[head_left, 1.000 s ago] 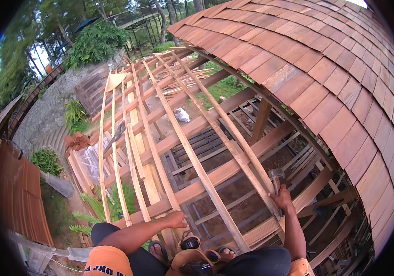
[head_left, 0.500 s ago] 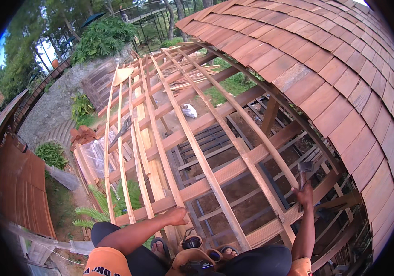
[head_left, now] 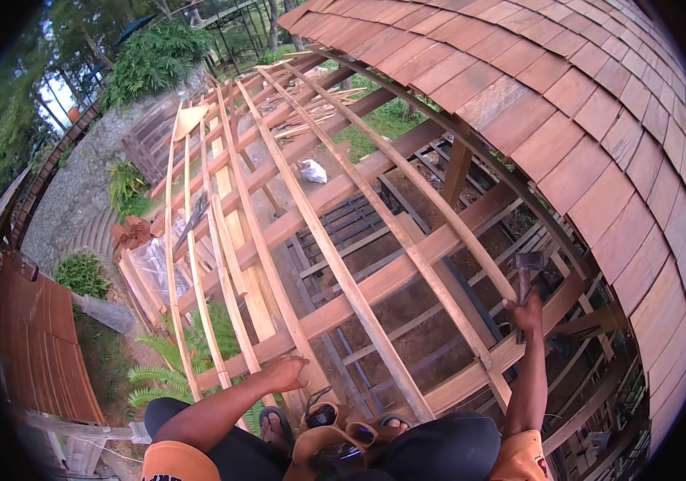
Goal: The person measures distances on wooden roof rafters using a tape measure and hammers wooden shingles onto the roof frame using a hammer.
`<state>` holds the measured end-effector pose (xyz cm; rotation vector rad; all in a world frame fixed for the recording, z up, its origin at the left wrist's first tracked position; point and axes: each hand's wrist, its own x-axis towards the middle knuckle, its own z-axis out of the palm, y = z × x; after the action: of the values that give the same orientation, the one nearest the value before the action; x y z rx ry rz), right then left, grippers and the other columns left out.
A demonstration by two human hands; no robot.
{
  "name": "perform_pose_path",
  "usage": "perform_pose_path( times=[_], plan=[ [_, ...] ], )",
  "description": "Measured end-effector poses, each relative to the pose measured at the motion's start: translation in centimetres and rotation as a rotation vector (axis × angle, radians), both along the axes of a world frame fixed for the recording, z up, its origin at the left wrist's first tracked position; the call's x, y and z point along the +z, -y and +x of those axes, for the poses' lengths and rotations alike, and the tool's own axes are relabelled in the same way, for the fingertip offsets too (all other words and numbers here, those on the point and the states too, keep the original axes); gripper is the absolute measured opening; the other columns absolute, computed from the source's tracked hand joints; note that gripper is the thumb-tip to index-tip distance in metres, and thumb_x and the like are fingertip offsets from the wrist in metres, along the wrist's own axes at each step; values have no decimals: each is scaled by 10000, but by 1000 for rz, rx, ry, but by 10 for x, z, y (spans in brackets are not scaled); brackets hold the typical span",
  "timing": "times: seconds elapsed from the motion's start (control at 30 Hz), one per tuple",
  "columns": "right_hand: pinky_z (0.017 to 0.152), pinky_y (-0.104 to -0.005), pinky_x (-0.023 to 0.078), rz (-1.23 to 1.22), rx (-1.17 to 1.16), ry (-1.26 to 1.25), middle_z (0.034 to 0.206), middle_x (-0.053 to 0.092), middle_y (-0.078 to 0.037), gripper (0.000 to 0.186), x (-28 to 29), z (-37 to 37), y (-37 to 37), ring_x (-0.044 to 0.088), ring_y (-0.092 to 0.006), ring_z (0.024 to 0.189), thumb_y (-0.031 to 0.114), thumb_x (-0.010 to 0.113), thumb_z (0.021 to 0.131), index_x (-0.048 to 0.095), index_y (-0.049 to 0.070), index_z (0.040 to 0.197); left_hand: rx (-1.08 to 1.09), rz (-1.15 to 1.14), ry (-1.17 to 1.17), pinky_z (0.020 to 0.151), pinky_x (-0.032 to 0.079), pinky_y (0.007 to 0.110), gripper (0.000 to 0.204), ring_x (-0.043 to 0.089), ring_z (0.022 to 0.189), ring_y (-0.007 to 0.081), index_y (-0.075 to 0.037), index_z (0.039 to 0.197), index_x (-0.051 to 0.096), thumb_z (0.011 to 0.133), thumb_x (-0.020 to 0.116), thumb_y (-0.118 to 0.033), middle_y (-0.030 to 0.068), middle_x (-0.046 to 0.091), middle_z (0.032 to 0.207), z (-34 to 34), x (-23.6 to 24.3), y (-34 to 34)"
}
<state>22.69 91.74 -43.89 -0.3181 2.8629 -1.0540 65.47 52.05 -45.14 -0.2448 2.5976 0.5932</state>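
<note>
R hand [head_left: 529, 314] grips hammer [head_left: 530, 261], prob. also touching batten [head_left: 483, 255] end.

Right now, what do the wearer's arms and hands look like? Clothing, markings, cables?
Left hand and right hand: both ungloved. Forearms bare, with no cables visible on them. Left sleeve and right sleeve: short, orange; dark lettering on the left one.

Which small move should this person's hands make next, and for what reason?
Perhaps bring the left hand across to steady the rightmost wooden strip: the right hand holds the hammer while seeming to touch that strip's near end, so one hand is doing two jobs.
</note>
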Motion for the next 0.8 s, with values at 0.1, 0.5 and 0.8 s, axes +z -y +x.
perform_pose_path(
  times=[0.1, 0.5, 0.8],
  plan=[
    [722, -439, 508, -37, -38, 51, 860, 631, -227, 590, 9, -5, -22, 650, -367, 805, 209, 849, 666, 440, -16, 1026, 76, 114, -33, 867, 513, 411, 456, 665, 944, 347, 24, 1162, 613, 839, 668, -293, 215, 681, 1004, -18, 17, -12],
    [791, -428, 472, 186, 152, 64, 956, 631, -252, 659, -36, -44, -50, 639, -339, 905, 470, 709, 804, 517, -69, 1130, 538, 490, 53, 530, 466, 283, 324, 578, 572, 124, -23, 1129, 515, 835, 402, 51, 42, 538, 692, -15, -31, 16],
    [927, -394, 425, 227, 228, 54, 1115, 605, -235, 659, -42, -38, -15, 588, -312, 1054, 393, 700, 837, 479, -55, 1267, 1257, -142, -218, 840, 480, 488, 241, 627, 929, 414, -75, 1094, 571, 881, 480, -143, 258, 641, 951, 112, -160, -29]
  ],
)
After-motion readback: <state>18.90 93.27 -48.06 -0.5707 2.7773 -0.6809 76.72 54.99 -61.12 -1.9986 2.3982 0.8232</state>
